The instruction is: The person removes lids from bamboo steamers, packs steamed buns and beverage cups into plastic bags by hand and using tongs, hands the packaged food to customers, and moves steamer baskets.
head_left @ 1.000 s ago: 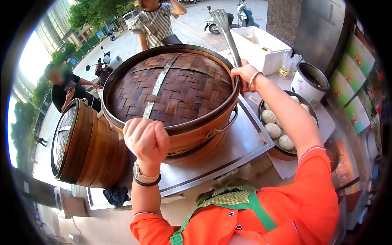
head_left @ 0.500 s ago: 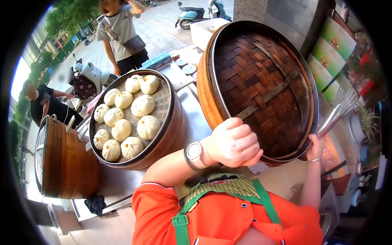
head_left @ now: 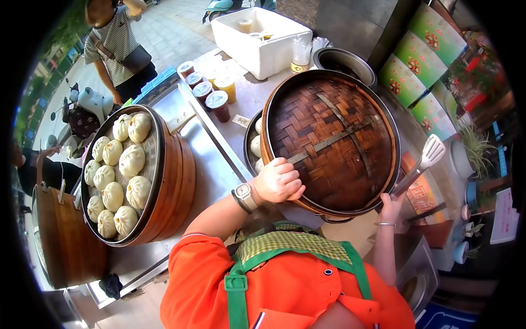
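A large round steamer tier with a dark woven lid is held in front of my chest, over the right side of the counter. My left hand is closed on its near left rim. At its lower right edge, my right hand grips the rim together with metal tongs, which point up and right. The held steamer partly covers a round tray of buns. To the left stands an uncovered bamboo steamer with several white buns on its mesh.
Another bamboo steamer stands at the far left. Several lidded drink cups and a white foam box are behind the counter's middle. A round pot sits past the lid. One person stands across the counter, another at far left.
The covered steamer tier has moved off the left stack and over to the right side, levelling out lately. The buns beneath it are uncovered. The view has turned right.
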`<action>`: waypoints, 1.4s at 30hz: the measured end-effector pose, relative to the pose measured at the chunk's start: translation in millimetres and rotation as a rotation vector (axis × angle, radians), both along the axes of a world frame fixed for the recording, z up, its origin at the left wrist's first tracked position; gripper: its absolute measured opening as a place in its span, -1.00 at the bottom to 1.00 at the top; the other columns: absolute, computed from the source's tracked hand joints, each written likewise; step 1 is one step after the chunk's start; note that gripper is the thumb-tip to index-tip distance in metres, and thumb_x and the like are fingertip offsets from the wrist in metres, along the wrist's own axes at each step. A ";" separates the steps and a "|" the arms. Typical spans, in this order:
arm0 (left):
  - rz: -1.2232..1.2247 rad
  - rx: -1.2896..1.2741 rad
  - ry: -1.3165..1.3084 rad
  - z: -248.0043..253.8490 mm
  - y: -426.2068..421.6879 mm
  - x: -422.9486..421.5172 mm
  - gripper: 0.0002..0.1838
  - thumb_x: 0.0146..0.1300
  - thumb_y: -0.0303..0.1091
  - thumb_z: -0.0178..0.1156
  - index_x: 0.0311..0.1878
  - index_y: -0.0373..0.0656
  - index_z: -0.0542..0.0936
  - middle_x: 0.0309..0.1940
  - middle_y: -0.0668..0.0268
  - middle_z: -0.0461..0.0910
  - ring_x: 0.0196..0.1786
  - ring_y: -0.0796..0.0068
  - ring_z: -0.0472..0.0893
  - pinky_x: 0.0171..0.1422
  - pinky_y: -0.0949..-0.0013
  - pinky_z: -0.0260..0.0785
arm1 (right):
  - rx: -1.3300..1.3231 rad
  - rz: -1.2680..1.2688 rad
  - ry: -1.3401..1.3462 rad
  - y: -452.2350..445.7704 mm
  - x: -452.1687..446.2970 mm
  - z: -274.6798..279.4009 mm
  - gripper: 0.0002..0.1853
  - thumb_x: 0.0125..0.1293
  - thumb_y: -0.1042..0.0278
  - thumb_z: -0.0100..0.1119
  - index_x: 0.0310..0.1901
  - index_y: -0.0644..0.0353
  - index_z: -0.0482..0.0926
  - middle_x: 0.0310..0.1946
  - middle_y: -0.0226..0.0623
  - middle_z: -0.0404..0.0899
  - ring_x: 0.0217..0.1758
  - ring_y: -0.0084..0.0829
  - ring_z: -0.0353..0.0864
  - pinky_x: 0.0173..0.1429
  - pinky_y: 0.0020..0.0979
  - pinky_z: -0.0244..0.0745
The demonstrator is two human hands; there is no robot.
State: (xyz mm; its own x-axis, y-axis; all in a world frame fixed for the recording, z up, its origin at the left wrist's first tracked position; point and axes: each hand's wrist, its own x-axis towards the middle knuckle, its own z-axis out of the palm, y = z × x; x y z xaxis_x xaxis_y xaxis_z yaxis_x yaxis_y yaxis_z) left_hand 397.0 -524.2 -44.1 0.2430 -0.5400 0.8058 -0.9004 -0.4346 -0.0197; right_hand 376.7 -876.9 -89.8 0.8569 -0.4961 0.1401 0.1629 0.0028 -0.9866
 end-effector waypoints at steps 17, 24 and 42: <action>0.204 0.148 0.519 -55.8 62.0 26.1 -0.76 0.00 -0.27 0.17 -0.67 -0.06 0.38 -0.66 0.32 0.36 -0.52 0.30 0.41 -0.37 0.28 0.27 | -0.325 0.176 0.181 48.0 34.7 -35.4 -0.40 0.09 0.39 0.21 0.13 0.32 0.17 -0.06 -0.21 0.39 -0.05 -0.44 0.40 0.06 -0.44 0.29; 0.972 -0.626 0.702 -75.2 92.9 104.6 -0.78 0.08 -0.33 0.09 -0.22 -0.22 0.49 -0.31 0.08 0.51 -0.12 0.04 0.47 0.01 0.17 0.30 | 0.025 -0.053 0.288 -1.6 40.8 -79.8 -0.51 0.20 0.44 0.09 0.14 0.32 0.19 0.01 -0.13 0.39 0.07 -0.33 0.40 0.18 -0.36 0.29; 0.446 -1.549 1.820 -150.5 114.5 183.1 -0.55 0.03 -0.37 0.19 -0.09 -0.56 0.40 -0.25 -0.05 0.55 -0.27 0.22 0.60 -0.32 0.22 0.45 | 0.723 0.077 0.462 -43.8 111.1 -152.7 -0.49 0.32 0.09 -0.14 0.20 0.21 0.27 0.15 -0.23 0.34 0.18 -0.22 0.33 0.29 -0.29 0.22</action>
State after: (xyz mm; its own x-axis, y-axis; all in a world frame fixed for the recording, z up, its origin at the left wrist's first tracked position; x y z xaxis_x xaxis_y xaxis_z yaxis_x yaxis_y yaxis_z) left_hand 580.1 -409.7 -194.5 0.7340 0.2321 -0.6383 0.4511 0.5360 0.7136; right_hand 487.8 -920.7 -242.5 0.7851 -0.2670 -0.5589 -0.2812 0.6504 -0.7056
